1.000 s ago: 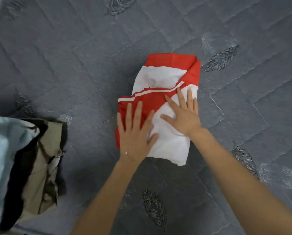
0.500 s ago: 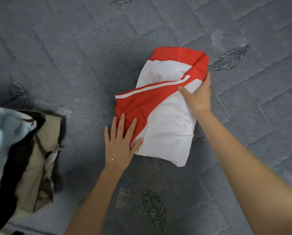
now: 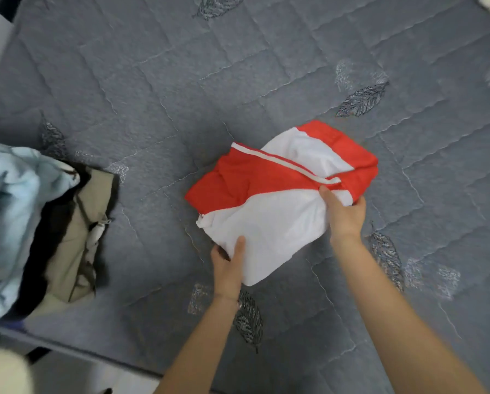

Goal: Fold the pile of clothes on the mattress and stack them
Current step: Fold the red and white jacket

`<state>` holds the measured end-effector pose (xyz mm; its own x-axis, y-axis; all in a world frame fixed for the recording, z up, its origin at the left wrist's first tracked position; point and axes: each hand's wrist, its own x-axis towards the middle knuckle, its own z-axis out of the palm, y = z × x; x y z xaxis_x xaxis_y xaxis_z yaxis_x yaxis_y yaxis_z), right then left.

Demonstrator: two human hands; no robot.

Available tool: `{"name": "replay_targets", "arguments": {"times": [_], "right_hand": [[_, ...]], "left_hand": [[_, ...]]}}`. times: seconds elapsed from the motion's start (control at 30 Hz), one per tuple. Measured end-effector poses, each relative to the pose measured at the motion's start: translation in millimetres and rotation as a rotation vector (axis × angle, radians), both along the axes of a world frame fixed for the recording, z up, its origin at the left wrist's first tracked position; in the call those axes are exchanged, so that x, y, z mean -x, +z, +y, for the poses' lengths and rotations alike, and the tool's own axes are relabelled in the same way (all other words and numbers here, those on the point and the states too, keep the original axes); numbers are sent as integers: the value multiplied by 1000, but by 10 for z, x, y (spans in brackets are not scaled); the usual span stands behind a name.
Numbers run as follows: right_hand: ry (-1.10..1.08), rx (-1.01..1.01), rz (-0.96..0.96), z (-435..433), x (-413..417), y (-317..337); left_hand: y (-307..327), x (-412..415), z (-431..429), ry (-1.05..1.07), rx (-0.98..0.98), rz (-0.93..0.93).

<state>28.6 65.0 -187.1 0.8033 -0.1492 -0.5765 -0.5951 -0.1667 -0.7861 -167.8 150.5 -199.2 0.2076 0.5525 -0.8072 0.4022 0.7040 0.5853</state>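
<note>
A grey quilted mattress [image 3: 238, 81] fills the view. A stack of clothes [image 3: 24, 223] sits at its left edge, well apart from the folded red-and-white garment [image 3: 272, 211] at the centre. The right hand [image 3: 343, 214] grasps the garment's right side. The left hand [image 3: 228, 265] pinches its near white edge, fingers apparently tucked beneath.

Far down-left of the grip: blurred cream shape [image 3: 2, 371], pale floor [image 3: 101, 378] just beside it. Far up-left: black object [image 3: 7, 7], cut off at the corner.
</note>
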Motion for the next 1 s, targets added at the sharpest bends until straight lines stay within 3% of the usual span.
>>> {"name": "replay_targets", "arguments": {"times": [0.07, 0.2, 0.3, 0.4, 0.5, 0.63, 0.73, 0.87, 1.0], "right_hand": [[-63, -9, 32, -216, 247, 21], [-50, -83, 172, -657, 649, -48], [-17, 91, 83, -886, 636, -71], [347, 315, -47, -949, 503, -131], [652, 234, -51, -830, 427, -159], [794, 256, -55, -668, 334, -157], [814, 247, 53, -520, 503, -131], [701, 71, 246, -332, 1037, -4], [562, -75, 301, -213, 1755, 50]], "left_hand": [[22, -5, -40, -29, 18, 61], [35, 208, 85, -123, -144, 37], [43, 443, 199, -243, -215, -64], [6, 611, 328, -290, -230, -108], [-11, 692, 444, -279, -243, -107], [0, 788, 619, -260, -250, -66], [58, 909, 839, -303, -316, 7], [202, 1160, 1184, -351, -394, 95], [353, 1460, 1477, -381, -470, 152]]}}
